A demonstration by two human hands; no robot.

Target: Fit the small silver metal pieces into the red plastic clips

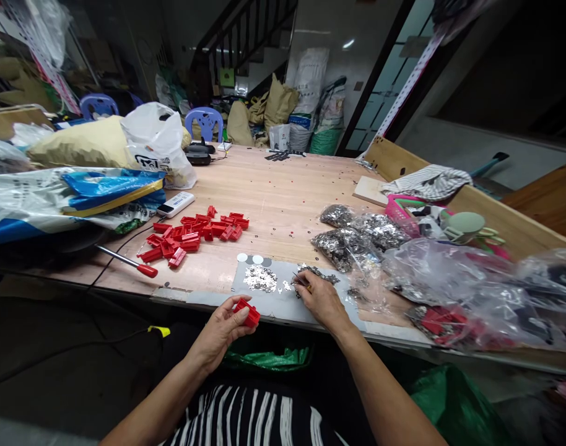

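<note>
My left hand [225, 328] is closed around a red plastic part [249, 313], a small box-like housing with an open side, just off the table's front edge. My right hand [320, 297] is over a grey mat [283, 310], its fingertips pinched on a thin, pointed tool [302, 284] that looks like tweezers. Beneath and beyond those fingers is a pile of darker small metal pieces [327, 276]. To their left on the mat lies a shiny pile of small flat metal pieces [261, 279], with a few loose pieces between the piles.
A heap of red plastic parts [190, 235] lies left on the wooden table [274, 192], near a red-handled lever [146, 270] and a white device [176, 204]. Plastic bags of metal pieces [343, 244] sit at right. Large sacks [78, 148] fill the left side.
</note>
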